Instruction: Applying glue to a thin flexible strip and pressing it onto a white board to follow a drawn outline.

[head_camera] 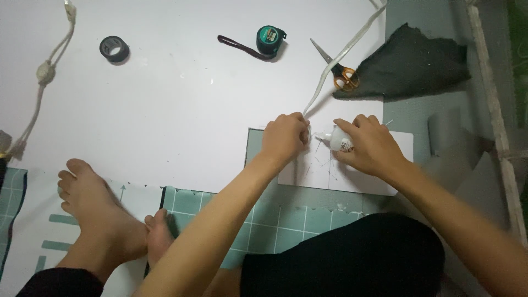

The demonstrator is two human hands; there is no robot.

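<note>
While left hand [284, 137] pinches end of white cord [341, 55], fingers clamped on it; right hand [367, 144] grips small glue bottle [336, 140], nozzle at 9 o'clock toward cord end; gluing appears underway over white card [385, 181]; scissors [336, 69] at 12 o'clock; tape measure [269, 39] beyond.

— What carries it all?
— A white sheet [181, 104] spread over the floor, with a teal grid mat [286, 223] at its near edge.

— And lying on it?
— A roll of black tape [114, 49], a green tape measure [270, 39], orange-handled scissors [336, 69], a dark cloth scrap [412, 60], a white card [352, 176] and a knotted cord [44, 71] along the left.
</note>
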